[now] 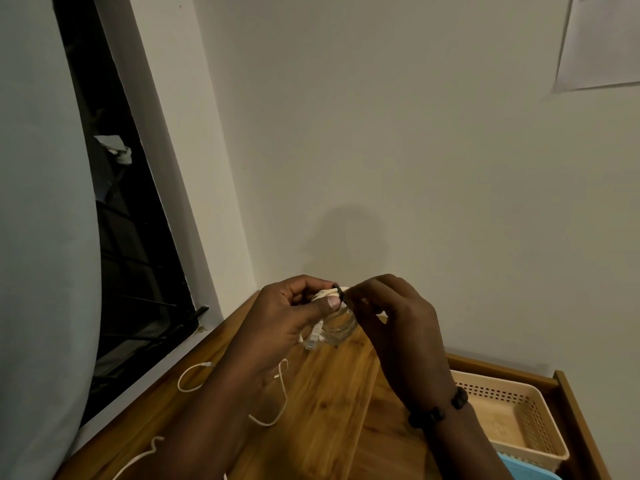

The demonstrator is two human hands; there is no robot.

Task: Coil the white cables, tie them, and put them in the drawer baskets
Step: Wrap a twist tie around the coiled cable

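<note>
While the wooden counter (329, 403) spreads across the near part of the scene below a plain wall, an open drawer (571, 410) at the right holds a beige basket (519, 424), with the corner of a blue basket (526, 469) nearer. Both baskets sit within easy reach, probably so a finished bundle can be dropped straight in.

Loose white cables (277, 400) trail over the counter at the near left, not yet coiled.

Both hands are raised above the far part of the counter, close together. The left hand (294, 313) has its fingers and thumb curled round a small coil (332, 317) of white cable, pinching the turns so they cannot spring apart; a clear plug (313, 336) hangs below the thumb. The right hand (391, 306) pinches a dark tie (341, 292) with its fingertips at the top of the coil, seemingly wrapping or fastening it round the gathered turns. A dark band (440, 410) sits on the right wrist.

By my reading this coil is at the tying step and has not yet gone into a basket.
</note>
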